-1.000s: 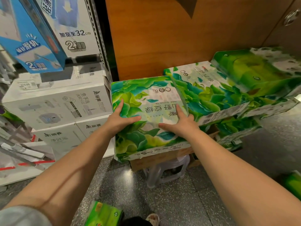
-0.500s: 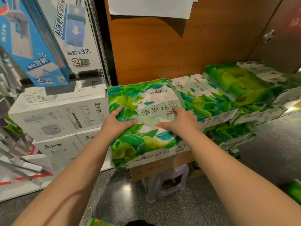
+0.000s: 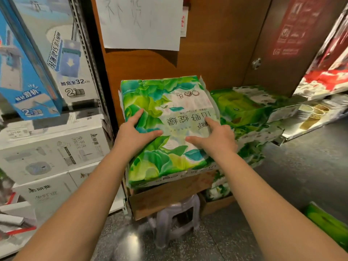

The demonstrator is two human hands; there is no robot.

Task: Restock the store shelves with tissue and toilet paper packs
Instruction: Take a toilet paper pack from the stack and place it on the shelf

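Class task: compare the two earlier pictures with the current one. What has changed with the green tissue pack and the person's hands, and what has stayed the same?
The green tissue pack has been pushed back toward the wooden panel, now hiding most of the pack behind it. The left hand and right hand stay flat on top, nothing let go. The cardboard box, stool and white boxes are unchanged.

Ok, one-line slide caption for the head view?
Both hands press flat on a green leaf-print tissue pack atop a cardboard box.

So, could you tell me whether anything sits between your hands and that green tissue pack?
Nothing visible does. The left hand and right hand already rest flat on top of the green tissue pack, fingers spread, with the pack lying on a cardboard box.
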